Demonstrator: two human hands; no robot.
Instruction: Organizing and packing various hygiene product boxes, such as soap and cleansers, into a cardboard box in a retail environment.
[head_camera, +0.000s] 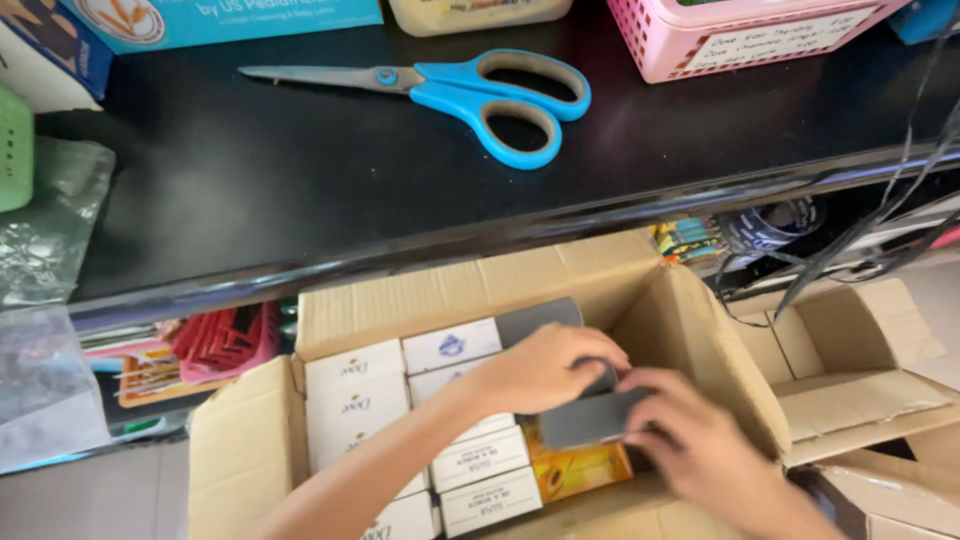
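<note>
Grey box (590, 415), flat, matte, gripped by left hand (545, 368) and right hand (690, 440)

Seen from above, a left hand (545, 368) and a right hand (690, 440) both grip a flat grey box (590, 415) inside an open cardboard carton (250, 450) packed with small white boxes (355, 400). Blue-handled scissors (480, 92) lie on the black desk (250, 180) above.

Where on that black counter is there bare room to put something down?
The black counter is bare below the blue scissors, between the plastic bags and its right end. The back edge, with pink basket, is crowded; so is the cardboard box.
</note>
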